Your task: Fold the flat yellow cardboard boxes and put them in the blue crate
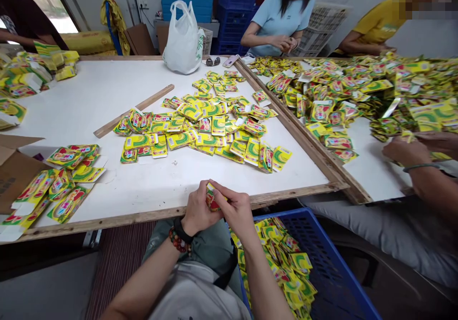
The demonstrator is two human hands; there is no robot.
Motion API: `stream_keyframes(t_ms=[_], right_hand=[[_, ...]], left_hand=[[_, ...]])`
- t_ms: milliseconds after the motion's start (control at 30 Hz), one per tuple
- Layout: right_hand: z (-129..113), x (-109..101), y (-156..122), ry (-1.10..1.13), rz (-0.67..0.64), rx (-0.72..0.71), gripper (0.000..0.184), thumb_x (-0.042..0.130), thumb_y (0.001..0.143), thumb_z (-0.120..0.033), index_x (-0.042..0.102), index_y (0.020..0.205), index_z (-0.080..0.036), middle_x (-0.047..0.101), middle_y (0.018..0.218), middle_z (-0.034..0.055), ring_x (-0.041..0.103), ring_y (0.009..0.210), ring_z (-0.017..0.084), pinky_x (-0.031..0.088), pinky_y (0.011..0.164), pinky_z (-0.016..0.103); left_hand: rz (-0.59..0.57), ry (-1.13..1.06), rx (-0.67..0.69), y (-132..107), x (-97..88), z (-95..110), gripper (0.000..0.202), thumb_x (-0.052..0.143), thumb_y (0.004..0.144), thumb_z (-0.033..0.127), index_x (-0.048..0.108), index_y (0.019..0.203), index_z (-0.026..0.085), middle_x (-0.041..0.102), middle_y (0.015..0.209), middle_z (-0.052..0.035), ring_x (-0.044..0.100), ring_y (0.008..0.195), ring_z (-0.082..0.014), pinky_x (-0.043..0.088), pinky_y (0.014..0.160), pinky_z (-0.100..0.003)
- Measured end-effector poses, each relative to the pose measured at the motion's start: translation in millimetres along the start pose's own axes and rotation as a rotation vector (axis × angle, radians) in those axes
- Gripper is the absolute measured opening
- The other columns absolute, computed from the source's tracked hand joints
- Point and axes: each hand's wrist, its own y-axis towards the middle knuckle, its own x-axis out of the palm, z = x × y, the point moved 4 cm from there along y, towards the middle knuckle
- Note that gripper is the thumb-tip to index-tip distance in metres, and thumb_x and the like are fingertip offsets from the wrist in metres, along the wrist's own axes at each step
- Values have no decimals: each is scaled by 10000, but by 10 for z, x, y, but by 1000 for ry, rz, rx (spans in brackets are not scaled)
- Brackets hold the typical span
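Foil sachet (213, 197), light, limp and probably slippery, sits pinched in the closely set fingers (224, 192) of the left hand (199, 209) and right hand (236, 210), over the worktop (107, 186) near edge, best held flat by its edges.

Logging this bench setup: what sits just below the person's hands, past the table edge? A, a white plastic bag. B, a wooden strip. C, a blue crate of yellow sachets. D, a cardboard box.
C: the blue plastic crate below the left hand and right hand, which pinch a sachet, is heaped with yellow sachets.
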Motion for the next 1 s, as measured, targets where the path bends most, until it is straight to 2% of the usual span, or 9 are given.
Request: stream_keyframes(t_ms=[133,267,367,467,533,633,767,900,1000], right_hand=[[-110,48,-6,-148,-93,-259,371,527,898,-310,650,1205,-141,732,844,69,644,643,142,503,598,235],[-148,47,-166,-284,-53,-415,367,466,938,-261,607,1268,-183,719,850,85,671,718,149,514,639,229],[-85,-210,-357,-378,-131,-309,363,408,962,-298,638,1225,-197,727,858,88,684,704,155,516,632,225],[169,-689,-366,-662,-152,18,425,451,926,-450,655,1197,-194,732,851,112,697,699,227,525,614,286],[384,-1008,-149,-897,14,160,579,518,855,-546,587,1284,-163,690,1061,181,683,891,326,529,711,394],[732,-1217,424,-903,276,142,747,581,814,-495,426,1402,-62,403,1420,266,436,1285,385,420,965,490],[1097,-1107,897,-644,394,115,680,554,800,-324,418,1399,-34,570,1239,243,550,1129,328,448,923,452],[1079,-715,548,-558,404,-27,449,387,847,-229,623,1210,-110,654,1092,158,595,1010,245,459,925,402],[1007,-459,228,-501,382,-93,419,351,881,-272,681,1103,-140,674,1059,133,599,993,224,460,931,380]], left_hand=[[6,-10,-15,-5,24,-59,321,576,663,292,374,901,219,447,612,56,429,477,-130,258,467,-234],[-74,-53,20,-29,-1,1,291,574,693,247,412,931,210,510,689,21,487,544,-147,358,519,-259],[-259,-86,82,-120,-57,144,677,744,643,362,393,1197,193,604,1025,-76,604,830,-226,485,716,-340],[-411,-138,150,-240,-115,271,1014,792,630,524,215,1407,221,454,1360,-137,493,1191,-290,437,974,-420],[-434,-165,145,-279,-123,309,706,647,822,464,282,1387,249,475,1346,-106,474,1216,-246,410,1018,-406],[-430,-185,159,-273,-69,367,323,474,945,300,457,1264,252,553,1231,-67,499,1163,-199,415,1009,-372],[-331,-221,123,-180,-8,423,256,463,945,282,531,1187,232,591,1169,-67,532,1114,-192,435,984,-358],[-57,-365,-192,35,81,231,442,503,919,349,398,1320,196,524,1303,-125,555,1123,-213,445,988,-392],[-23,-454,-441,219,311,-12,615,513,899,341,230,1406,142,365,1435,-210,541,1171,-252,459,977,-427]])
